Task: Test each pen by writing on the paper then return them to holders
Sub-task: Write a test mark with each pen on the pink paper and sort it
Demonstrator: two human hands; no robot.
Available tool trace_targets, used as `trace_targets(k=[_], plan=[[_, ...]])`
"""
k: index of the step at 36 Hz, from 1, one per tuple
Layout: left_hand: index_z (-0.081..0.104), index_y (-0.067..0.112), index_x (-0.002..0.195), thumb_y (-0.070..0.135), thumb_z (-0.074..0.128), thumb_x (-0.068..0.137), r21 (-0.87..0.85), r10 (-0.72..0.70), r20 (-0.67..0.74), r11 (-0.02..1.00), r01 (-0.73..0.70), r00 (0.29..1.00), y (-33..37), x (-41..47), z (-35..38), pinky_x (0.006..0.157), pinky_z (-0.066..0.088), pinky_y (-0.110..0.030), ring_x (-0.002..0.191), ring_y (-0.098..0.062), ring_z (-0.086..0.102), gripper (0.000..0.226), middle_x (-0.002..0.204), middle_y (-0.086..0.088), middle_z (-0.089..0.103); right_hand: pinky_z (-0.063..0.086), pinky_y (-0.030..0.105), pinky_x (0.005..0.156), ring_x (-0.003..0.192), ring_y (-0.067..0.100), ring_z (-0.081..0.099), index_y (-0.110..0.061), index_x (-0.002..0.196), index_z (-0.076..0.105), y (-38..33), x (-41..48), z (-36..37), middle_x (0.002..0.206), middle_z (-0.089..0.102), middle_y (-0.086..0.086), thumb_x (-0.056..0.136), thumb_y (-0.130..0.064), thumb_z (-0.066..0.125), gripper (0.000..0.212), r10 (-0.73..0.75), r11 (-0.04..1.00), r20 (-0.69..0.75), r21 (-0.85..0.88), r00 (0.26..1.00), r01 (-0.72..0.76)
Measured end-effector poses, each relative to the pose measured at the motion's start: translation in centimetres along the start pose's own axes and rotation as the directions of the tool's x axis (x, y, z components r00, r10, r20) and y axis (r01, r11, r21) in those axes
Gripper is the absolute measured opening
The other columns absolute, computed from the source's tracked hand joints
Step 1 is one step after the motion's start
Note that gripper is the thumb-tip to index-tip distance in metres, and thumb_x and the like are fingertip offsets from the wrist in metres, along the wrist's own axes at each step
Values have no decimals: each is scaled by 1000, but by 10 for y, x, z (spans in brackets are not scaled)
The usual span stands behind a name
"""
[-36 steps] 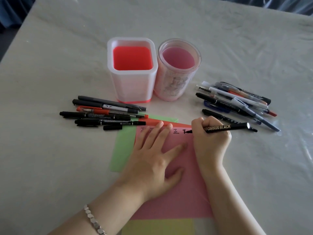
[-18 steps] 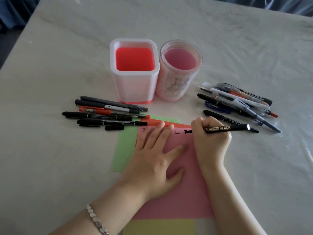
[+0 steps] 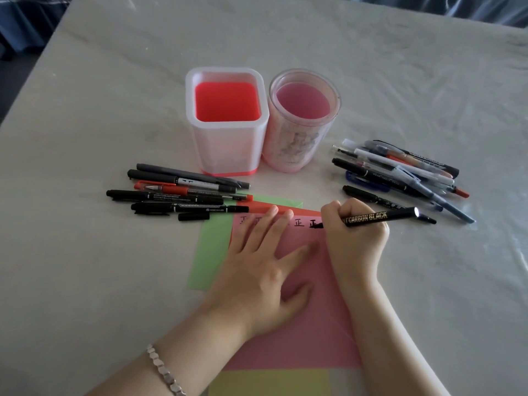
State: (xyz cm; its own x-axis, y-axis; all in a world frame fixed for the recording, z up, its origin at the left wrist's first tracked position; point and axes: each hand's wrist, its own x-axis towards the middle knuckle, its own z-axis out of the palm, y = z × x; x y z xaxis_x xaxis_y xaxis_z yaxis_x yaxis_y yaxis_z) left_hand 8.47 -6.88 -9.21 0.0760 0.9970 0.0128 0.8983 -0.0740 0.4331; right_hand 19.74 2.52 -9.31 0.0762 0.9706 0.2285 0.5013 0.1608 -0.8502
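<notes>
**Desk:** What does the right hand (image 3: 354, 238) have?

**Photographer:** A black pen (image 3: 380, 217) lettered "CARBON BLACK". The fingers (image 3: 333, 208) curl tight round its barrel, and the tip rests on the far edge of the pink sheet (image 3: 314, 338), just beside a row of handwritten black characters (image 3: 299, 222).

**Desk:** And the left hand (image 3: 257, 270)?

**Photographer:** It lies flat on the pink sheet with its fingers straight and spread, pressing the paper down and gripping nothing. A silver bracelet (image 3: 164, 370) circles that wrist.

**Desk:** Where are the other pens?

**Photographer:** One pile of pens (image 3: 177, 192) lies on the tabletop (image 3: 85, 281) off the pink sheet's far left corner, with a loose black cap (image 3: 193, 216) beside it. A second pile (image 3: 400, 172) lies off the sheet's far right corner.

**Desk:** The holders?

**Photographer:** Beyond the pink sheet's far edge, upright and side by side: a square holder (image 3: 228, 150) with a red floor on the left, and a round holder (image 3: 294, 147) with a pink floor on the right.

**Desk:** Any other paper?

**Photographer:** A green sheet (image 3: 208, 252) juts out from under the pink sheet's left side, and a yellow sheet (image 3: 271, 382) lies at its near edge.
</notes>
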Motion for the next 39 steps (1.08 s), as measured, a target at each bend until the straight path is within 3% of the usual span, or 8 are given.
trace_targets(k=[12, 16, 19, 22, 26, 30, 34, 39], plan=[[61, 36, 120, 54, 46, 77, 1, 10, -31, 1000, -10, 999, -1, -1, 3, 109, 19, -46, 134, -31, 33, 49, 141, -14, 44, 23, 18, 46, 50, 10, 22, -22, 46, 23, 1, 3, 0, 49, 32, -2, 66, -17, 50, 34, 36, 998, -76, -43, 996, -40], [61, 35, 120, 53, 47, 77, 2, 19, -47, 1000, -19, 999, -2, -1, 4, 107, 21, -47, 133, -33, 36, 49, 141, -15, 44, 20, 20, 46, 46, 8, 22, -17, 46, 27, -3, 2, -3, 45, 28, -2, 67, -15, 52, 33, 106, 992, -102, 78, 989, -98], [61, 34, 119, 53, 47, 77, 13, 33, -58, 999, -32, 998, -3, -1, 3, 107, 21, -47, 134, -32, 34, 48, 141, -14, 44, 22, 19, 45, 45, 7, 24, -1, 48, 35, -7, 2, -8, 43, 29, -2, 70, -14, 52, 31, 136, 981, -119, 156, 984, -117], [61, 34, 119, 53, 46, 76, 34, 52, -67, 998, -50, 996, -3, -1, 3, 108, 18, -46, 134, -31, 31, 49, 142, -14, 43, 27, 25, 48, 49, 11, 29, 8, 54, 41, -10, -1, -14, 49, 34, 10, 74, -15, 54, 33, 164, 972, -114, 190, 980, -141], [61, 30, 118, 49, 47, 79, 23, 86, -104, 996, -84, 991, -4, -2, 3, 109, 17, -44, 133, -30, 32, 46, 140, -15, 45, 25, 20, 44, 43, 4, 28, -10, 49, 38, -8, -8, -21, 41, 32, -7, 84, -11, 60, 42, 213, 957, -92, 222, 973, -189], [51, 24, 122, 28, 46, 83, -80, 104, -219, 989, -124, 970, -9, -5, 2, 109, 24, -42, 127, -30, 42, 40, 132, -15, 52, 26, 17, 40, 39, 5, 30, -16, 50, 43, -12, -14, -25, 37, 37, -8, 86, -15, 62, 40, 231, 941, -48, 264, 972, -210], [51, 16, 115, 14, 46, 82, -54, 107, -369, 989, -136, 923, -21, -13, -13, 94, 41, -39, 108, -23, 53, 33, 118, -10, 61, 30, 13, 38, 35, 4, 38, -11, 59, 50, -22, -18, -31, 36, 46, -6, 86, -18, 61, 30, 213, 937, 36, 277, 976, -214], [65, 9, 103, 12, 46, 81, 119, 2, -498, 991, 66, 867, -51, -25, -42, 83, 35, -31, 98, -19, 50, 29, 101, -6, 63, 31, 13, 39, 36, 5, 39, -13, 58, 51, -30, -23, -38, 37, 47, -5, 86, -18, 61, 30, 188, 946, 107, 248, 976, -210]])
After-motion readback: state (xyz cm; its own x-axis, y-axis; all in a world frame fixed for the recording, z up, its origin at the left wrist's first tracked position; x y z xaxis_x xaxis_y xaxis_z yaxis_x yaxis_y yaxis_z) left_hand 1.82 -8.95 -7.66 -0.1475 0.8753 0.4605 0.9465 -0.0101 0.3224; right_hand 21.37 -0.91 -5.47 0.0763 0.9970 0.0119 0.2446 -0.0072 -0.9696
